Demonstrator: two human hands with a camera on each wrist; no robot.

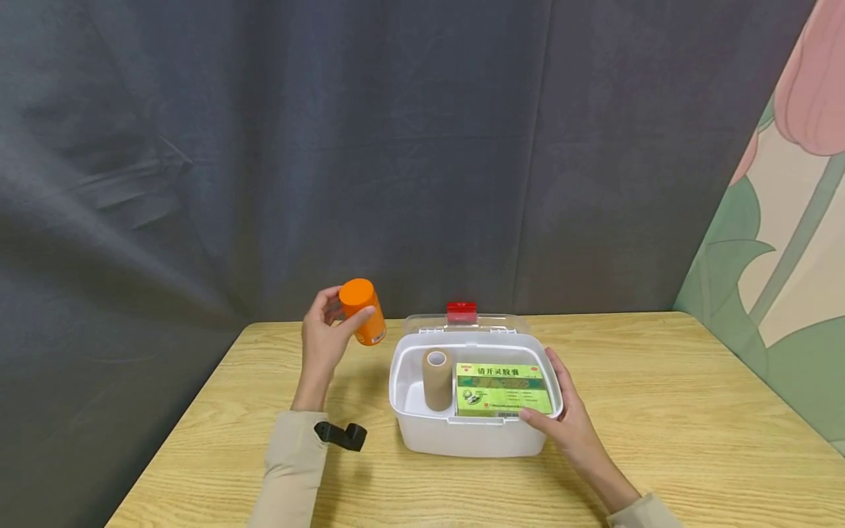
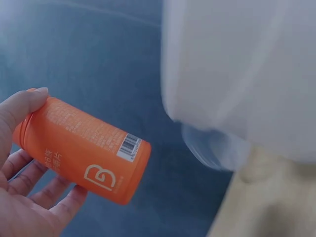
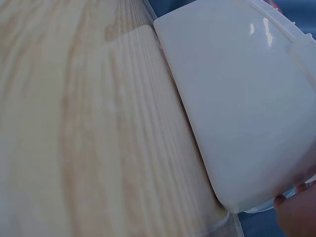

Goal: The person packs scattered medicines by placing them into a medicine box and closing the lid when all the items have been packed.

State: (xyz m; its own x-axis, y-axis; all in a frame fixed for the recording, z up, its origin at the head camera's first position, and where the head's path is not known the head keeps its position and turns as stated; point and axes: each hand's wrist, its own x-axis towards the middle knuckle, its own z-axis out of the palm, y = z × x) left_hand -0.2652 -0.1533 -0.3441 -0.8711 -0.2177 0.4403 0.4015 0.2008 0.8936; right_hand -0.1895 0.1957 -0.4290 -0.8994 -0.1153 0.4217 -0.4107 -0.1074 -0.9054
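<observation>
My left hand [image 1: 325,339] grips an orange bottle [image 1: 370,323] between thumb and fingers, raised above the table to the left of a white plastic box. In the left wrist view the bottle [image 2: 89,148] lies tilted, its barcode and white print showing. My right hand [image 1: 569,418] holds the right front corner of the white box [image 1: 472,440], thumb over the rim and fingers along the outer side. Inside the box, a brown bandage roll [image 1: 437,385] stands upright at the left, beside a green medicine carton [image 1: 503,392] lying on the right.
Behind the box its clear lid [image 1: 416,323] hangs open, with a red latch [image 1: 461,312]. The wooden table [image 1: 660,411] extends on both sides. A dark curtain [image 1: 396,147] hangs behind it, and a flower-painted wall [image 1: 785,279] stands at the right.
</observation>
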